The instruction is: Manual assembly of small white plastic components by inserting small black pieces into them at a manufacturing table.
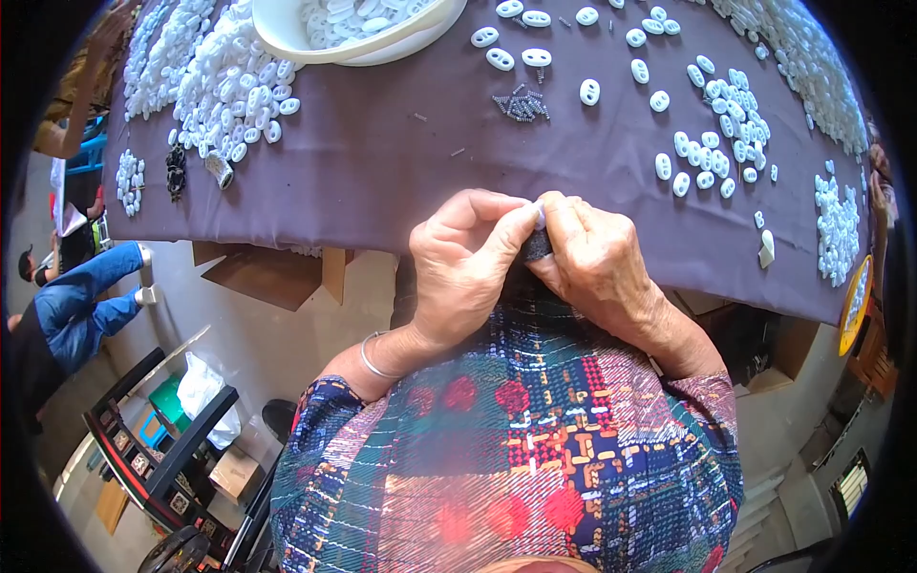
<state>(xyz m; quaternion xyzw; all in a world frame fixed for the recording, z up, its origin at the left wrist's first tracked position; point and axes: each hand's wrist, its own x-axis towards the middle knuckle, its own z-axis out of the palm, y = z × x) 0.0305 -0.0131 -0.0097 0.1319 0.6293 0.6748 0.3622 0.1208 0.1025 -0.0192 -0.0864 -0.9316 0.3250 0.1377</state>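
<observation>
My left hand (463, 272) and my right hand (597, 253) meet at the near edge of the table, both closed in a pinch. Between their fingertips shows a bit of a small white plastic piece (541, 216), mostly hidden by the fingers. A dark grey, rough-looking thing (538, 245) sits under my right fingers; its kind is unclear. Ahead of my hands lies a small pile of metal springs (522, 105). White oval two-hole plastic pieces (589, 92) are scattered beyond and to the right, some gathered in a loose cluster (735, 115).
A dark cloth covers the table (353, 143). At the far side stands a white basin (358, 53) of white pieces, beside a large heap (229, 95). Smaller white parts (837, 224) lie at the right edge. An open cardboard box (272, 277) sits below the table; another person's legs (91, 296) show left.
</observation>
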